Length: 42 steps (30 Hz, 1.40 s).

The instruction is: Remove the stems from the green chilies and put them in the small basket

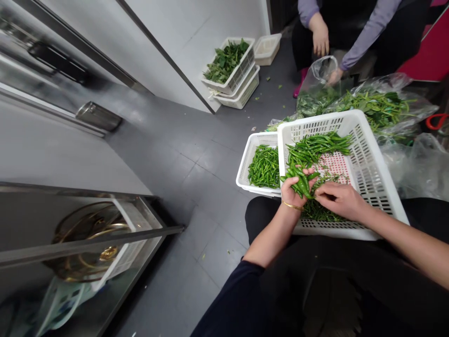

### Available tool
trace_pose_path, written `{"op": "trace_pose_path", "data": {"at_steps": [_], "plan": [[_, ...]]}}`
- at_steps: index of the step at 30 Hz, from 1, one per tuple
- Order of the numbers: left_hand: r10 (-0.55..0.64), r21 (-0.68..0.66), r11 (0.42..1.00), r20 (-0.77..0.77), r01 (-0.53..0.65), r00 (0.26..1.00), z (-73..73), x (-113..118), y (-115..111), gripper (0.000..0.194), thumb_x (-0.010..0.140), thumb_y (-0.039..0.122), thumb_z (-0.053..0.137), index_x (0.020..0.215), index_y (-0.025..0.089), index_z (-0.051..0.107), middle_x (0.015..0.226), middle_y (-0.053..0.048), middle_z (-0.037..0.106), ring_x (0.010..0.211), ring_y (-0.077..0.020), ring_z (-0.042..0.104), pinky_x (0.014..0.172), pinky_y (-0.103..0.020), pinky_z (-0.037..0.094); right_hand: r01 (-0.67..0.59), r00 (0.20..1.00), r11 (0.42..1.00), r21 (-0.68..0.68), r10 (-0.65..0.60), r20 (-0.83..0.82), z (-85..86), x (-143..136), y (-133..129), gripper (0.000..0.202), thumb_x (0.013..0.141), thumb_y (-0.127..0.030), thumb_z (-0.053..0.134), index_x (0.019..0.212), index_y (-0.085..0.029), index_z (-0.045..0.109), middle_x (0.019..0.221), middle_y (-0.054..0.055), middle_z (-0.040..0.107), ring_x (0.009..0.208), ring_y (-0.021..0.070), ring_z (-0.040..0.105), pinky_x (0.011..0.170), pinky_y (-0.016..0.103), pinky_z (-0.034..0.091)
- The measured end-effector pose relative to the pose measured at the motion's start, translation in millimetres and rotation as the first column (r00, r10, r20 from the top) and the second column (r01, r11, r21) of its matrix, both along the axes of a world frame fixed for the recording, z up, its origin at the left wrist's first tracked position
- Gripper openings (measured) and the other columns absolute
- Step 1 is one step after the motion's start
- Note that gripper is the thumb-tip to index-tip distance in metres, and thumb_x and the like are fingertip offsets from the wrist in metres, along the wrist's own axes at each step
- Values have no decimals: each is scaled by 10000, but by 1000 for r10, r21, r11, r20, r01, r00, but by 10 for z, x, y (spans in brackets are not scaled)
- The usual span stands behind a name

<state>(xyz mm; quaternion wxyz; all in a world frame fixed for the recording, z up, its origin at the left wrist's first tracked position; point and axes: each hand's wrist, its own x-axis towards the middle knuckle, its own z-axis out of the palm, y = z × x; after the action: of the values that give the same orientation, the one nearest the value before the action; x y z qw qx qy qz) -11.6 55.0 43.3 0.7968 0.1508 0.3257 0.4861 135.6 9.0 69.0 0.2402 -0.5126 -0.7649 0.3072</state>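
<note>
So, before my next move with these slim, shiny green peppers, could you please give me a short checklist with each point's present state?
1. Bare left hand with gold-coloured bangle holds several slim, shiny green peppers: ok.
2. Bare right hand grips any pepper firmly: cannot tell, the contact is hidden.
3. Large white slotted plastic basket stands over the dark-clothed lap: ok.
4. Smaller white plastic basket of loose green peppers in full view: not ok, the large one hides its right edge.
5. Grey tiled floor free of scraps: not ok, small green bits lie there.
6. Co-worker's hands away from the large basket: ok.
</note>
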Motion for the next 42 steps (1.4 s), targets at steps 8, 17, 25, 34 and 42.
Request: {"op": "trace_pose_path", "data": {"at_steps": [8,17,25,34,42], "plan": [[107,-12,993,-294,-115,950,55,-761,702,147,632,171,566,772,133,586,788,-77,657,914,-221,628,834,-383,498,107,760,895,-433,207,616,-291,522,53,538,781,-605,467,462,-181,557,535,98,581,523,224,575,506,324,389],[183,30,947,-868,-319,461,-482,-1491,1565,469,491,88,731,916,142,541,742,-17,600,753,-159,602,696,-303,493,-67,737,924,-376,300,606,-387,511,-129,340,612,-186,619,947,-236,644,950,87,631,788,235,620,594,295,409],[189,75,964,-869,-256,457,-404,-1524,1597,530,558,225,768,1036,165,549,922,-77,621,824,-185,610,698,-300,467,223,763,938,-264,1,647,-431,271,904,494,850,-554,335,825,-227,705,912,102,688,848,270,621,656,344,421],[-187,91,941,-661,325,727,26,-233,809,292,628,285,727,862,157,607,718,-31,638,646,-122,612,608,-237,477,342,901,827,-445,-155,406,-825,8,1345,343,754,-468,580,729,-137,666,701,110,677,705,209,636,656,302,465],[-765,-258,612,-435,748,475,-438,316,85,275,696,381,679,688,142,544,560,-38,616,502,-140,595,532,-286,489,200,962,957,-210,-151,226,-573,473,394,246,838,-390,456,739,-183,545,698,62,623,616,168,572,573,286,425]]}}
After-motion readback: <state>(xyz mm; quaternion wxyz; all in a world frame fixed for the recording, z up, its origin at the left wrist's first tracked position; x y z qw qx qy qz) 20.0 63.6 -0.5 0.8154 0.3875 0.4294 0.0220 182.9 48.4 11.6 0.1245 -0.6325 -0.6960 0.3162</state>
